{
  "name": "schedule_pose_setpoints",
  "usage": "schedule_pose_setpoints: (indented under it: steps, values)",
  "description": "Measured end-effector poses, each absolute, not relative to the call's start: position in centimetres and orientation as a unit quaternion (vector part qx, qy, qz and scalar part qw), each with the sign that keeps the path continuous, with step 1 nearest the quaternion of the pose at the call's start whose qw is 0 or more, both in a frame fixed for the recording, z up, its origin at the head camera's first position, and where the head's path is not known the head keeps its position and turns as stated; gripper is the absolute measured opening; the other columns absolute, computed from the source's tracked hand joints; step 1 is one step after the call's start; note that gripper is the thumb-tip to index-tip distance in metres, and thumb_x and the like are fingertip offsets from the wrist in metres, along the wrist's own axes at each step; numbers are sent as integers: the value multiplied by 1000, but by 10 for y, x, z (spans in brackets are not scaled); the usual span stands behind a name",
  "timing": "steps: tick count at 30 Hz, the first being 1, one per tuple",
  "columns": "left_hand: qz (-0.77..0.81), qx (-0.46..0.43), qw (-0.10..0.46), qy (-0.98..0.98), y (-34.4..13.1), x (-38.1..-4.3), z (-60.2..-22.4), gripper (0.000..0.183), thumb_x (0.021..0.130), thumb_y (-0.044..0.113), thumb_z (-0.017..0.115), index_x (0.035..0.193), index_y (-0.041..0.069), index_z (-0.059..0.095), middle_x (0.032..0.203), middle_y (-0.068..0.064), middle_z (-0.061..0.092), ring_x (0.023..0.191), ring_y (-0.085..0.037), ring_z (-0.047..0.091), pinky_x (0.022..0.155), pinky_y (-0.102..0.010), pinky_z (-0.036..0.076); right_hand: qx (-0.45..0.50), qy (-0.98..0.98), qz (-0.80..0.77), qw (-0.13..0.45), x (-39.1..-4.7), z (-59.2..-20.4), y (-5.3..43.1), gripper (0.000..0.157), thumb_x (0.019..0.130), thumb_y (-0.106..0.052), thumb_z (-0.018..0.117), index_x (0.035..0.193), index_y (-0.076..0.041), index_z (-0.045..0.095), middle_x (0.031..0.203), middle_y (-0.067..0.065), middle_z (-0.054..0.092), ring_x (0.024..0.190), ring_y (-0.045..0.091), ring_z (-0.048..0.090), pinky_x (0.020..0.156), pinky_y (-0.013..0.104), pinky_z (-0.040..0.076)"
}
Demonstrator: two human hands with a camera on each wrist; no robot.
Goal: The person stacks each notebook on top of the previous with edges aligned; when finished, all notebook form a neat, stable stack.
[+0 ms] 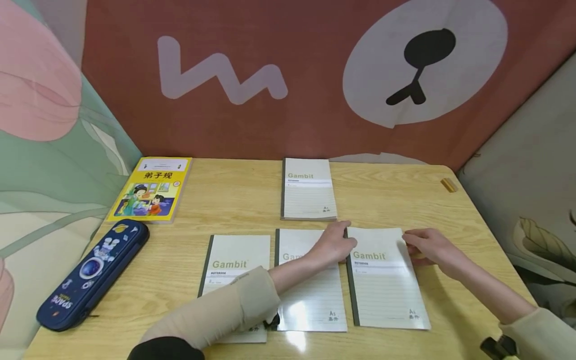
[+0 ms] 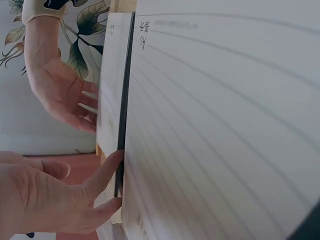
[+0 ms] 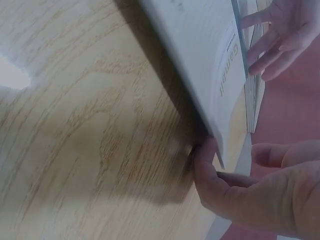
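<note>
Three white Gambit notebooks lie in a front row: a left notebook (image 1: 238, 250), a middle notebook (image 1: 310, 300) and a right notebook (image 1: 389, 295), each with a dark spine. My left hand (image 1: 333, 243) reaches across the middle one and touches the right notebook's spine near its top, fingers spread; the left wrist view shows two fingertips against that dark strip (image 2: 125, 90). My right hand (image 1: 434, 250) is at the right notebook's upper right corner. In the right wrist view, a fingertip of the right hand (image 3: 250, 195) touches the corner's edge, with the thumb apart from the cover.
Behind the row lies another Gambit notebook (image 1: 308, 200), apparently on a stack. At the left are a yellow picture book (image 1: 150, 192) and a dark blue space pencil case (image 1: 94, 275). A small golden-brown block (image 1: 448, 185) sits near the table's (image 1: 382, 190) right back corner.
</note>
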State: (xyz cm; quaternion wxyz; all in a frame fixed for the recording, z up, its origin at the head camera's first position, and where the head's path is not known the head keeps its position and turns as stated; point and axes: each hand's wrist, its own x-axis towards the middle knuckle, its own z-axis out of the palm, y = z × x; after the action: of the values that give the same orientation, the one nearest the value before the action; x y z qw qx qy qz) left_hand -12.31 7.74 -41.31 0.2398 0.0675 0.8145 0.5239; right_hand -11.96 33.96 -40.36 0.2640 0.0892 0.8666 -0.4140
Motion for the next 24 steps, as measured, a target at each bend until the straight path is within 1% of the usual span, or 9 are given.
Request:
schedule_pose_setpoints:
  steps: [3, 4, 5, 8, 12, 15, 18, 21, 24]
  values:
    - [551, 42, 231, 801, 75, -125, -417, 59, 96, 11, 55, 152, -1, 44, 150, -21, 50, 77, -21, 67, 71, -27, 55, 91, 869, -409, 265, -122, -405, 342, 61, 110, -22, 42, 149, 23, 29, 117, 20, 62, 93, 10, 60, 81, 32, 61]
    - [554, 34, 229, 800, 75, -126, -418, 52, 96, 11, 56, 146, -3, 50, 141, -21, 57, 81, -23, 68, 70, -25, 54, 90, 869, -408, 265, -122, -406, 343, 60, 109, -19, 43, 149, 24, 29, 117, 21, 62, 92, 8, 60, 80, 31, 61]
    - [560, 28, 230, 795, 75, -127, -419, 45, 95, 11, 56, 138, -5, 55, 132, -21, 62, 72, -21, 65, 64, -24, 51, 89, 869, -407, 266, -123, -406, 343, 60, 109, -18, 44, 150, 23, 27, 120, 24, 63, 92, 8, 61, 80, 30, 61]
    - [569, 21, 230, 789, 74, -129, -419, 32, 93, 10, 58, 121, -3, 67, 109, -17, 70, 80, -19, 63, 68, -24, 48, 81, 871, -403, 270, -124, -405, 344, 63, 108, -16, 45, 155, 17, 19, 132, 31, 60, 97, 10, 63, 82, 32, 62]
    - [572, 46, 237, 784, 71, -133, -415, 36, 95, 11, 57, 128, 6, 70, 116, -12, 75, 98, -19, 63, 85, -31, 52, 56, 867, -413, 274, -125, -401, 341, 68, 109, -17, 47, 160, 10, 11, 141, 35, 54, 101, 14, 65, 84, 35, 62]
    - [576, 71, 257, 773, 67, -138, -411, 53, 97, 12, 56, 150, 11, 53, 131, -12, 70, 109, -18, 64, 93, -34, 52, 32, 859, -431, 274, -127, -397, 338, 72, 109, -18, 47, 161, 6, 4, 143, 36, 51, 100, 11, 66, 84, 33, 61]
    - [587, 85, 287, 752, 60, -144, -406, 75, 99, 12, 57, 165, 16, 22, 128, -14, 70, 90, -20, 66, 80, -37, 56, 17, 845, -458, 275, -132, -393, 336, 76, 110, -19, 47, 163, 0, -3, 135, 33, 58, 94, 7, 65, 83, 32, 61]
    - [598, 90, 308, 735, 52, -152, -399, 88, 100, 10, 57, 167, 17, 0, 111, -13, 74, 67, -18, 61, 69, -39, 57, 11, 830, -485, 276, -140, -387, 331, 79, 110, -23, 48, 164, -7, -8, 119, 15, 69, 89, 7, 66, 81, 33, 61]
    - [586, 104, 308, 742, 42, -162, -393, 92, 100, 9, 58, 166, 18, -4, 99, -10, 75, 62, -18, 61, 73, -46, 61, 10, 819, -505, 273, -149, -381, 324, 82, 110, -27, 49, 164, -15, -11, 106, -3, 71, 86, 8, 67, 81, 33, 61]
